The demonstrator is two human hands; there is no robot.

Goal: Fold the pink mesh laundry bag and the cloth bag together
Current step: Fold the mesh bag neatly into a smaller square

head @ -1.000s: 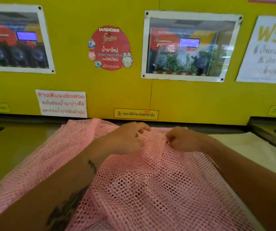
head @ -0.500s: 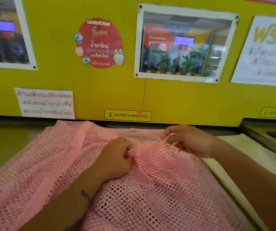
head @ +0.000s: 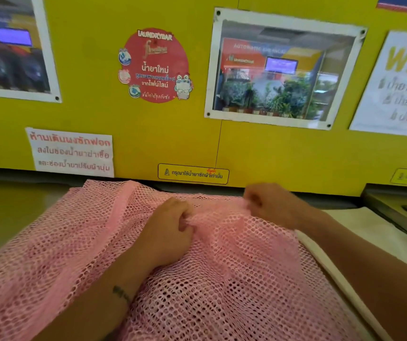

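Left hand (head: pixel 170 227) fisted, fingers curled; right hand (head: pixel 269 205) pinching, both forearms extended forward

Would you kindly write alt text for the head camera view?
Both hands, left hand and right hand, pinch the far edge of a pink mesh laundry bag spread over a white cloth bag, before a yellow wall bearing posters.

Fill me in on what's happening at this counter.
A person is working on a pink mesh laundry bag spread over a counter. The left hand and right hand each pinch the mesh near its far edge. A white cloth bag lies beneath, showing at the right. No fold is finished yet.
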